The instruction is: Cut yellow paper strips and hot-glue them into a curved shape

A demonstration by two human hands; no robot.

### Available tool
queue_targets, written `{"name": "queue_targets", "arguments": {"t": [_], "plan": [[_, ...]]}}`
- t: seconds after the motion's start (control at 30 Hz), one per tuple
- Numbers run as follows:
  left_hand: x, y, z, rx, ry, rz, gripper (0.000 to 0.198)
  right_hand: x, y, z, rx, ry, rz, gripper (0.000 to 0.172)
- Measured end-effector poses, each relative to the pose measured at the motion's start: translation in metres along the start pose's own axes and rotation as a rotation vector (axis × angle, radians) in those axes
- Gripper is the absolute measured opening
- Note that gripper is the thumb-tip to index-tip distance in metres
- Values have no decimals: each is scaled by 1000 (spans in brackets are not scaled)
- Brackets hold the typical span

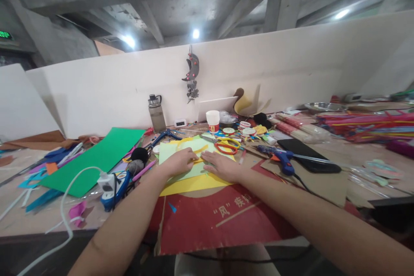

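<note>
A narrow yellow strip [198,161], seemingly paper or felt, lies between my hands on a pale green sheet [168,160]. My left hand [180,163] has its fingers curled down and closed on the strip's near part. From the other side my right hand [221,165] rests with fingers stretched out, their tips by the strip; fine contact there is blurred. A curved yellow piece [186,141] lies just beyond. Under the green sheet is a yellow sheet [181,186], on a red cardboard panel [223,228].
Orange-and-yellow-handled scissors [226,146] lie just beyond my right hand. Right of them are a blue glue gun [284,161] and a black phone-like slab [310,157]. A paper cup [213,121] and bottle [157,114] stand behind. Leftward are green sheet [100,161] and power strip [114,189].
</note>
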State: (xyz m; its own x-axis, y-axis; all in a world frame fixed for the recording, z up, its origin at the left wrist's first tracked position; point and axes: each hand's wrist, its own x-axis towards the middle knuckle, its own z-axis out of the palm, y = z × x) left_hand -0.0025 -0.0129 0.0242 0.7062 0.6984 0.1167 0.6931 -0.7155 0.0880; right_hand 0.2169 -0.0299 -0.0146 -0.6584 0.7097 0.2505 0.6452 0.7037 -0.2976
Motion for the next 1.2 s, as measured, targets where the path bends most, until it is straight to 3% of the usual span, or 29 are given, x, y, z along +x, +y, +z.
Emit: {"name": "queue_targets", "arguments": {"t": [0.17, 0.33, 0.8, 1.03, 1.2], "plan": [[1, 3, -3, 28, -29, -16, 34, -1, -2, -3, 6, 63, 22, 62], [1, 3, -3, 13, -19, -20, 31, -1, 0, -2, 2, -14, 24, 62], [5, 6, -2, 60, -61, -14, 31, 1, -3, -6, 39, -31, -60, 59], [7, 6, -1, 49, -96, -45, 32, 0, -5, -7, 37, -42, -41, 56], [7, 7, -3, 34, -82, -28, 33, -2, 1, -9, -34, -21, 59, 56]]}}
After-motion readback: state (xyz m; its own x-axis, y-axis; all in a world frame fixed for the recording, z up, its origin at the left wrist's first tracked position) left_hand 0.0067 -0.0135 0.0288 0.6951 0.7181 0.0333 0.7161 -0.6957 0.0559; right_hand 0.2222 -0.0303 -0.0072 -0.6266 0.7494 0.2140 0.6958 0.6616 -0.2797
